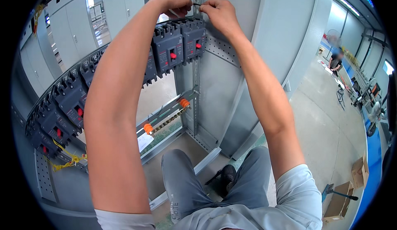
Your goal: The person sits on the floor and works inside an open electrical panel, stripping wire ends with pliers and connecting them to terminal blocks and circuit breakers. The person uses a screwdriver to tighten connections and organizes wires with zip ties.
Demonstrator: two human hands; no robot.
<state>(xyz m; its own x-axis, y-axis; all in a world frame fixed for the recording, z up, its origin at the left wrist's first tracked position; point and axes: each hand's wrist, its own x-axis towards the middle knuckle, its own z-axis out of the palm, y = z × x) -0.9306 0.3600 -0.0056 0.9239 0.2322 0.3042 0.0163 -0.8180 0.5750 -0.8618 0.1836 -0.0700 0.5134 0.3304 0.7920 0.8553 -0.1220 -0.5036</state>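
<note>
Both my arms are raised to the top of an open grey metal cabinet frame. My left hand point(177, 2) has its fingers curled closed just above the row of circuit breakers. My right hand point(220, 15) pinches with thumb and forefinger. Between the two sets of fingertips runs a short thin black strand point(197, 4), in front of a perforated upright post; whether it is a wire or a tie I cannot tell. Just below the hands sits a dark grey circuit breaker point(193, 39) with a red toggle. Another breaker point(168, 50) stands beside it, and my left forearm hides part of the row.
Orange insulators point(184, 103) sit on a lower crossbar with a metal strip between them. Yellow wires point(73, 159) hang at the lower left. A cardboard box point(338, 203) and a blue-headed tool point(326, 190) are on the floor at right. Another person point(336, 61) works farther back.
</note>
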